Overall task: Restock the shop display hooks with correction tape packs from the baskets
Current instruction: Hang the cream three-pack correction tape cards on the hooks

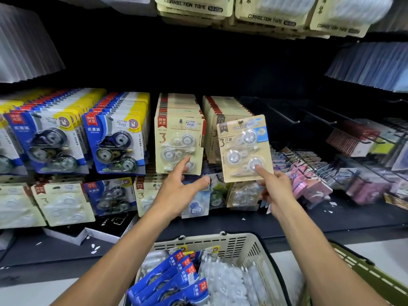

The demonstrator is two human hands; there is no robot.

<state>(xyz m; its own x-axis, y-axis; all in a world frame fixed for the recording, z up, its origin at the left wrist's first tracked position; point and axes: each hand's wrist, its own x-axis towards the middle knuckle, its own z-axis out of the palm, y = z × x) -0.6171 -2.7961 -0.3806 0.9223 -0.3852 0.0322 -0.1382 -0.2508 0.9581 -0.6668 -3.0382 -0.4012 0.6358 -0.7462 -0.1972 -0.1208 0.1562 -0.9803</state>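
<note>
My right hand (pixel 274 191) pinches the lower edge of a beige three-piece correction tape pack (pixel 244 149), held upright in front of the right beige row (pixel 215 120). My left hand (pixel 180 191) reaches forward with straight fingers, its fingertip touching the bottom of the front pack of the left beige row (pixel 178 140). Below my arms, a beige basket (pixel 238 241) holds blue packs (pixel 176 281) and clear-white packs (pixel 229 283).
Blue-and-yellow tape packs (pixel 110 138) hang to the left. Bare black hooks (pixel 284 115) stick out to the right, with pink items (pixel 309 180) below them. More beige packs (pixel 194 7) hang overhead. A green basket rim (pixel 371 270) shows at the lower right.
</note>
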